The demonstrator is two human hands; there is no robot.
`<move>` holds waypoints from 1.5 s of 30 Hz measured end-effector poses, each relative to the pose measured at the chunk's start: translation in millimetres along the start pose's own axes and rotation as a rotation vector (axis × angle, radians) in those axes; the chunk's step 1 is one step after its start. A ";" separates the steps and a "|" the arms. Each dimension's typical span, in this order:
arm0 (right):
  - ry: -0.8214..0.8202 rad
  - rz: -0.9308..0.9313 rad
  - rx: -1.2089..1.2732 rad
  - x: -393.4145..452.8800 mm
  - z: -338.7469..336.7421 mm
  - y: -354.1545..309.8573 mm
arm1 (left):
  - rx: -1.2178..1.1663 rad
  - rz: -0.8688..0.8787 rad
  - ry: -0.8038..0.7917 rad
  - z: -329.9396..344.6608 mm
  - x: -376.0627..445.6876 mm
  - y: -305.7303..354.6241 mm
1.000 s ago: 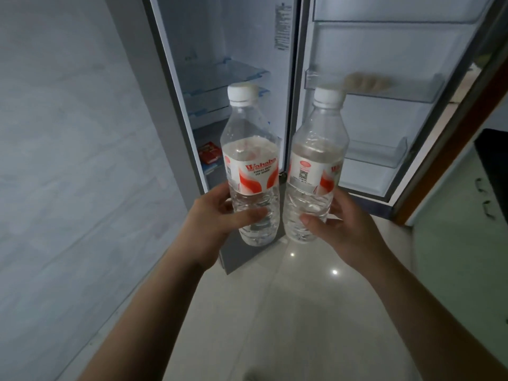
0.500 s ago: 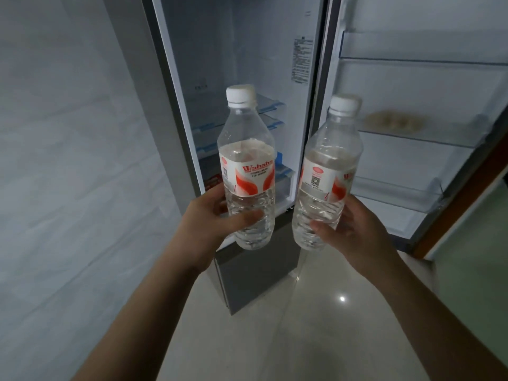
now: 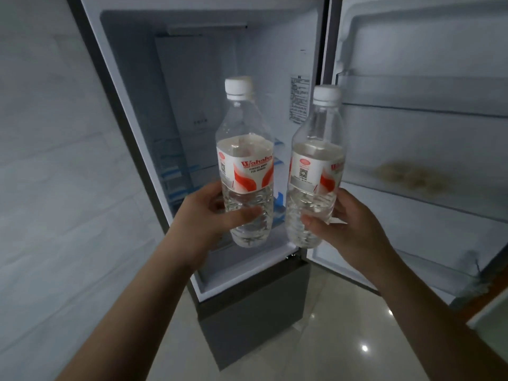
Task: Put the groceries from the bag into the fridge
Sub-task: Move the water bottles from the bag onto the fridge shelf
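At the far left we face a pale tiled wall (image 3: 55,160), and just beside it stands the fridge (image 3: 247,312), its upper compartment open and lit. Our left hand (image 3: 209,215) is wrapped around the lower half of the left water bottle (image 3: 244,166), thumb across the front and fingers behind, holding it upright in front of the open compartment. This bottle has a white cap and a red and white label reading "Wahaha", and it is full of clear water. Behind it, deep in the compartment, we can make out glass shelves (image 3: 176,171) with blue trim, though what lies on them is too dim to tell.

Just beside it, not touching, is the right water bottle (image 3: 316,171), of the same kind, tilted slightly to the right. Our right hand (image 3: 349,229) grips it low on the body, fingers curled around its right side. It hangs before the edge between the compartment and the open fridge door (image 3: 428,64).

The door swings out to the right, and a brownish blur shows through the front of its middle door shelf (image 3: 412,193). Below us lies a glossy pale floor (image 3: 343,339).
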State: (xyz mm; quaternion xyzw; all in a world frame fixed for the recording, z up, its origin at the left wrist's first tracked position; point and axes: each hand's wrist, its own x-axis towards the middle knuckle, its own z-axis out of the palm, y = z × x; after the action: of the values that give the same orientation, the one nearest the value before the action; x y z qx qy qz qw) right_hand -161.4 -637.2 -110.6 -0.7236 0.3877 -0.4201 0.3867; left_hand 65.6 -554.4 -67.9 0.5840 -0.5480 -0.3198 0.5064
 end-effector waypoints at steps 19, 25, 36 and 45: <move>-0.094 -0.142 0.098 201.1 1.4 -3.0 | -0.001 0.034 0.277 -16.2 132.0 27.8; -0.105 -0.145 0.115 256.3 42.1 -2.6 | -0.037 0.024 0.333 -53.1 170.3 -3.4; -0.109 -0.061 0.068 335.4 123.3 26.1 | -0.080 -0.068 0.494 -92.2 264.5 -81.6; -0.101 0.020 0.023 413.6 171.0 69.0 | -0.179 -0.108 0.663 -91.4 345.2 -123.5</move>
State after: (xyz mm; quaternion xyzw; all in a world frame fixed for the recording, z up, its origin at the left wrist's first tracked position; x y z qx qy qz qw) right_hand 120.9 -991.4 -103.8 -0.7354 0.3701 -0.3838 0.4183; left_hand 256.8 -879.1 -95.8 0.6375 -0.2916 -0.1859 0.6885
